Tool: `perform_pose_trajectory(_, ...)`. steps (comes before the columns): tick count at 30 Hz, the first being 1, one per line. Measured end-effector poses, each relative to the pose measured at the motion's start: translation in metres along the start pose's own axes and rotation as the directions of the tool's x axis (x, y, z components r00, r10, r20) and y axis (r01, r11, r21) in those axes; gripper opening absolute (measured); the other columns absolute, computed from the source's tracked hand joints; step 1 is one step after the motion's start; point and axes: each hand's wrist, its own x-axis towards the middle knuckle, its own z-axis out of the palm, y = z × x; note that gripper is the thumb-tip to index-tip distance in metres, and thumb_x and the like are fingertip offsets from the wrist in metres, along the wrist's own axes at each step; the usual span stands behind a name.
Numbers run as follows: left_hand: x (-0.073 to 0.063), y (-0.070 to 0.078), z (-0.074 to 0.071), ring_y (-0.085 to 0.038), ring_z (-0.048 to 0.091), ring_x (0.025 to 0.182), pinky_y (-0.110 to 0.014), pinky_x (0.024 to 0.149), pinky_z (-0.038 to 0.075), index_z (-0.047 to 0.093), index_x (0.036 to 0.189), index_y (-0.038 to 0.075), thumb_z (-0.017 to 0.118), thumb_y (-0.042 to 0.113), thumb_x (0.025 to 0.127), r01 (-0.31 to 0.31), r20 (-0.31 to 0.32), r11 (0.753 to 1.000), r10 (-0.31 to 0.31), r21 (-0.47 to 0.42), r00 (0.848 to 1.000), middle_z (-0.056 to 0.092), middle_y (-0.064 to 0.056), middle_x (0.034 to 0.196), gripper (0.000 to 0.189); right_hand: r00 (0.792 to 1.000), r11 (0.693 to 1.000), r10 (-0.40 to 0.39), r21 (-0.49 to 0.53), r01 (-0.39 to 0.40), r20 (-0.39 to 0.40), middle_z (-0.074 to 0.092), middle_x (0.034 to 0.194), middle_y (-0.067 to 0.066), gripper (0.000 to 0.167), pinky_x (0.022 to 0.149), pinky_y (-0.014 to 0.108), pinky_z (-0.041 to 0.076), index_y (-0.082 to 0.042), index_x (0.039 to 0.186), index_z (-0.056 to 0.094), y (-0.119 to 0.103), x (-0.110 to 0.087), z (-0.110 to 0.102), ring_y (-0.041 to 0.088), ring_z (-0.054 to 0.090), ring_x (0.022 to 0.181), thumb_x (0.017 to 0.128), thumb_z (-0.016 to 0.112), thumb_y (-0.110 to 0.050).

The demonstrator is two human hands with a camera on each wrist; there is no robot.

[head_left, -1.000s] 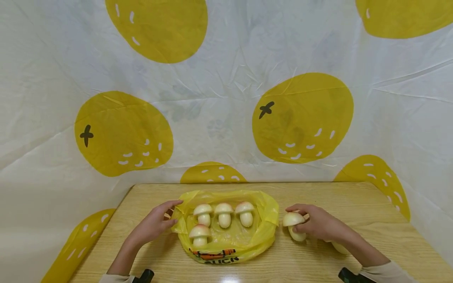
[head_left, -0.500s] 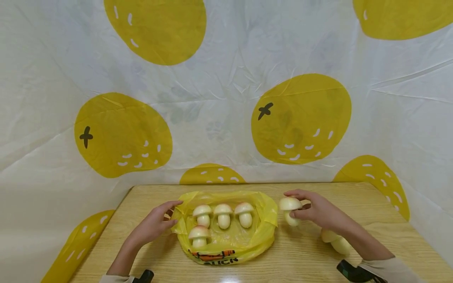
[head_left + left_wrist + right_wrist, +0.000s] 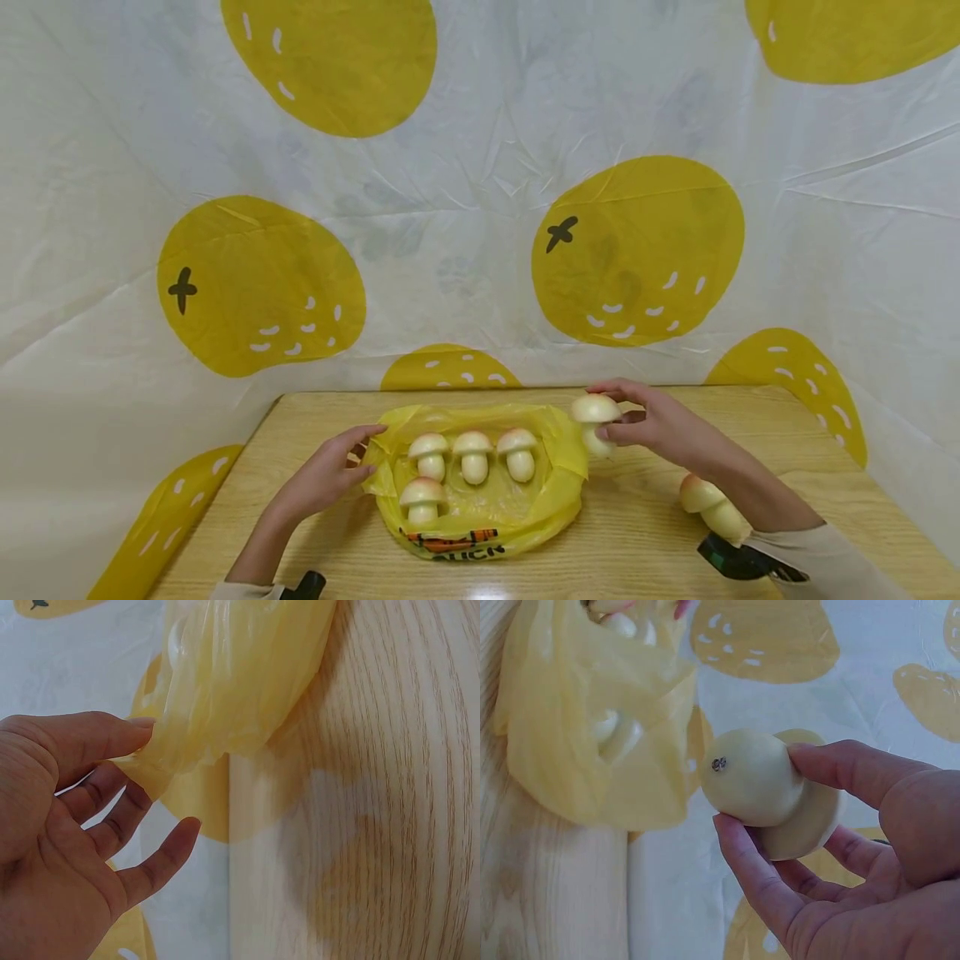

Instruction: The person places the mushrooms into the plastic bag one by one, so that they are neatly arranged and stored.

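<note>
A yellow plastic bag (image 3: 555,521) lies opened out on the table, with several toy mushrooms (image 3: 474,468) inside it. Its left rim is pinched by my left hand (image 3: 330,471); the left wrist view shows the bag's edge (image 3: 161,769) between thumb and fingers. My right hand (image 3: 663,425) holds another cream toy mushroom (image 3: 596,408) by the stem, raised beside the bag's right rim. In the right wrist view the stem's rounded end (image 3: 754,776) faces the camera. One more mushroom (image 3: 712,504) lies tilted on the table, near my right forearm.
The wooden table (image 3: 637,533) ends at a white cloth backdrop (image 3: 450,275) printed with large yellow fruit. A dark wrist strap (image 3: 738,558) sits at my right sleeve, and another dark device (image 3: 307,585) at the left.
My right hand has lifted the mushroom off the table and carried it left and upward to the bag's right rim. The mushroom by the right forearm shows more fully. My left hand stays put.
</note>
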Motion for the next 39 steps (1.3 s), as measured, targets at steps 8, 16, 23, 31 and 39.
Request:
perform_pose_trajectory(8, 0.0, 0.001, 0.0, -0.023, 0.056, 0.104, -0.042, 0.084, 0.052, 0.049, 0.149, 0.005, 0.066, 0.006, 0.098, -0.004, 0.003, 1.0, 0.004, -0.002, 1.0, 0.056, -0.017, 0.139, 0.054, 0.998, 0.998, -0.059, 0.016, 0.059, 0.017, 0.05, 0.135, 0.023, 0.057, 0.086, 0.038, 0.057, -0.006, 0.147, 0.049, -0.014, 0.008, 0.006, 0.03, 0.066, 0.108, 0.096, 0.072, -0.02)
perform_pose_trajectory(16, -0.001, 0.002, 0.0, -0.023, 0.056, 0.105, -0.043, 0.085, 0.052, 0.049, 0.149, 0.006, 0.066, 0.005, 0.098, 0.006, 0.009, 1.0, -0.006, -0.012, 1.0, 0.055, -0.018, 0.14, 0.054, 0.99, 0.989, -0.134, 0.071, 0.131, 0.037, 0.051, 0.136, 0.024, 0.056, 0.085, 0.035, 0.057, -0.004, 0.145, 0.051, -0.027, 0.016, 0.017, 0.032, 0.065, 0.109, 0.094, 0.073, -0.013)
perform_pose_trajectory(23, -0.001, 0.003, 0.0, -0.023, 0.056, 0.105, -0.043, 0.085, 0.052, 0.049, 0.149, 0.006, 0.066, 0.004, 0.098, 0.008, 0.006, 1.0, -0.008, -0.009, 1.0, 0.055, -0.017, 0.139, 0.055, 0.984, 0.982, -0.169, 0.1, 0.162, 0.059, 0.051, 0.137, 0.021, 0.054, 0.085, 0.034, 0.057, -0.007, 0.143, 0.054, -0.034, 0.025, 0.032, 0.032, 0.065, 0.108, 0.093, 0.075, -0.011)
perform_pose_trajectory(31, -0.001, 0.003, 0.0, -0.023, 0.056, 0.105, -0.043, 0.085, 0.052, 0.049, 0.15, 0.006, 0.065, 0.004, 0.098, 0.013, 0.013, 1.0, -0.013, -0.013, 1.0, 0.055, -0.017, 0.14, 0.054, 0.982, 0.982, -0.175, 0.09, 0.168, 0.077, 0.054, 0.134, 0.017, 0.051, 0.083, 0.035, 0.057, -0.01, 0.138, 0.059, -0.038, 0.035, 0.049, 0.032, 0.064, 0.105, 0.091, 0.077, -0.012)
perform_pose_trajectory(39, 0.0, 0.002, -0.001, -0.024, 0.056, 0.106, -0.043, 0.085, 0.052, 0.048, 0.15, 0.005, 0.066, 0.006, 0.098, 0.007, 0.02, 1.0, -0.007, -0.015, 1.0, 0.055, -0.018, 0.141, 0.054, 0.978, 0.98, -0.187, 0.093, 0.178, 0.097, 0.054, 0.133, 0.014, 0.051, 0.081, 0.035, 0.057, -0.013, 0.137, 0.061, -0.04, 0.044, 0.062, 0.032, 0.063, 0.101, 0.089, 0.079, -0.012)
